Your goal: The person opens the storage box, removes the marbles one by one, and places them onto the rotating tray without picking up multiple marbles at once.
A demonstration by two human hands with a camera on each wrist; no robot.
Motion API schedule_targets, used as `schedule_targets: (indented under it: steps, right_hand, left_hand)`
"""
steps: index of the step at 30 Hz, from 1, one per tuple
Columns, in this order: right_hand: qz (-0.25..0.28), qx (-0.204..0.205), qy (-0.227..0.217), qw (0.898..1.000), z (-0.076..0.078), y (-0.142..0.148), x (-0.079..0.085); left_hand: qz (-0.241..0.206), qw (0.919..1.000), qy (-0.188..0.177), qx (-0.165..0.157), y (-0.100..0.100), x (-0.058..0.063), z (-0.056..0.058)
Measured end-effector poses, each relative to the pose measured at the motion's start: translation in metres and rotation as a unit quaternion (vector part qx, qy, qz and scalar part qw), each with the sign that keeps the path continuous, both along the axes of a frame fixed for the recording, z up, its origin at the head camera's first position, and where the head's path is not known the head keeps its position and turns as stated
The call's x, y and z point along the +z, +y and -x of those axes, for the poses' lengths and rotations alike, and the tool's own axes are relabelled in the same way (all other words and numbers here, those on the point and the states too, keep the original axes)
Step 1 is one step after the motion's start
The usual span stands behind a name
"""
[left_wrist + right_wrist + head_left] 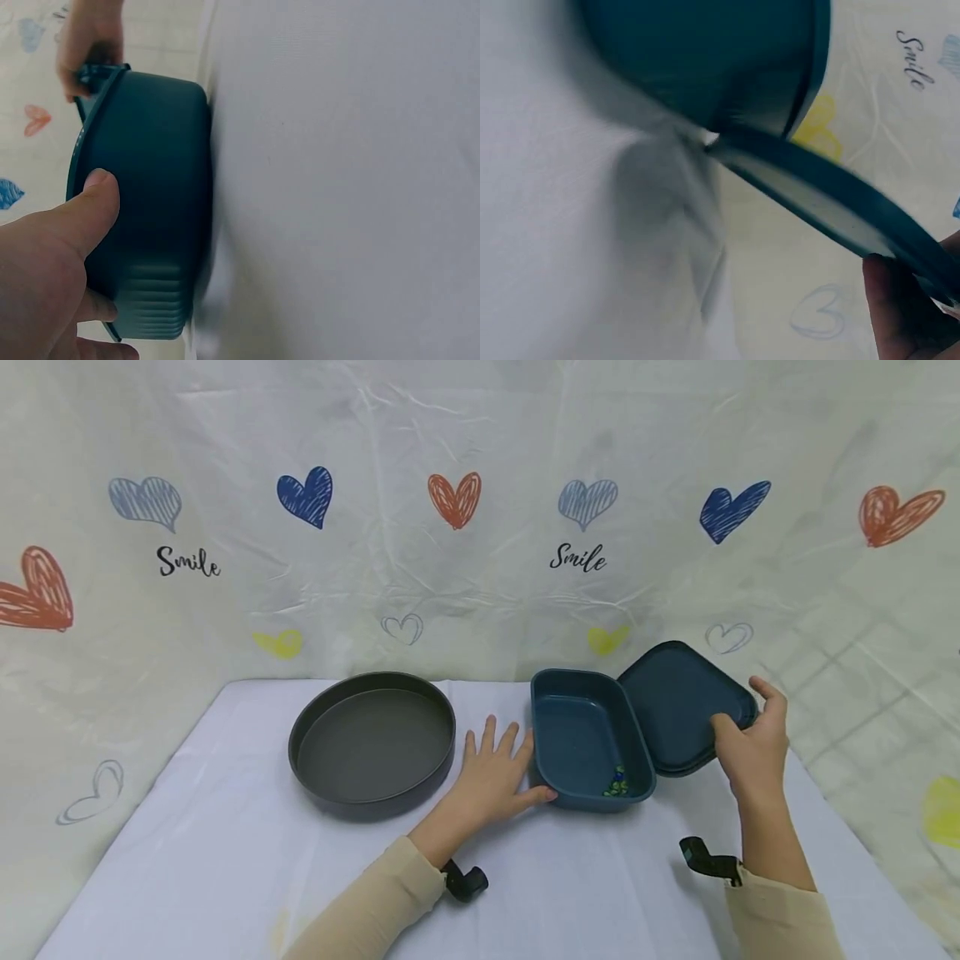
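Observation:
A blue rectangular container (584,735) stands on the white cloth, with a small cluster of green and blue bits (617,782) inside near its front right corner. My left hand (491,781) lies against its left side with fingers spread; in the left wrist view the thumb (96,202) rests on the container's wall (154,180). Between thumb and fingers, my right hand (753,743) grips the edge of a matching blue lid (667,706). The lid is tilted beside the container's right side, and the right wrist view shows it edge-on, one corner close to the container.
A round dark grey pan (372,739) sits to the left of my left hand. Behind the table hangs a pale curtain (480,427) printed with hearts. Black wrist cameras (708,860) stick out from both forearms over the tablecloth (585,893).

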State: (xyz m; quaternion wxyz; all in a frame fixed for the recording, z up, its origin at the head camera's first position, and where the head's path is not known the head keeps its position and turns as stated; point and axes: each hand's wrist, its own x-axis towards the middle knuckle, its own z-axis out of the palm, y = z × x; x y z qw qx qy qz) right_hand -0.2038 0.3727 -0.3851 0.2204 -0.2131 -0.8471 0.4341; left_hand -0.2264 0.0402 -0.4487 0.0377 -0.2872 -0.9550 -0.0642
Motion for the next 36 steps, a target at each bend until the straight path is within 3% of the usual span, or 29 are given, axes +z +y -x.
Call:
schedule_targets:
  steps: [9, 14, 22, 26, 32, 36]
  right_hand:
    - [0.004, 0.004, -0.054, 0.999, 0.005, 0.016, -0.018]
    - [-0.026, 0.034, -0.116, 0.992, 0.007, 0.027, -0.025]
    - [-0.069, 0.116, -0.229, 0.964, 0.006, 0.040, -0.039]
    - [-0.125, 0.148, -0.264, 0.945, 0.006, 0.043, -0.040]
    - [-0.174, 0.157, -0.329, 0.915, 0.009, 0.040, -0.038]
    - [-0.174, 0.162, -0.346, 0.908, 0.007, 0.034, -0.035]
  left_hand:
    - [-0.005, 1.0000, 0.001, 0.000, 0.000, 0.000, -0.001]
    - [0.000, 1.0000, 0.000, 0.000, 0.000, 0.000, 0.000]
    - [0.003, 1.0000, 0.000, 0.002, -0.002, 0.001, 0.000]
    - [-0.001, 1.0000, -0.002, -0.001, -0.002, 0.001, 0.000]
    - [-0.002, 1.0000, -0.008, 0.001, -0.002, 0.002, 0.002]
    - [0.002, 1.0000, -0.009, -0.001, -0.001, 0.000, 0.002]
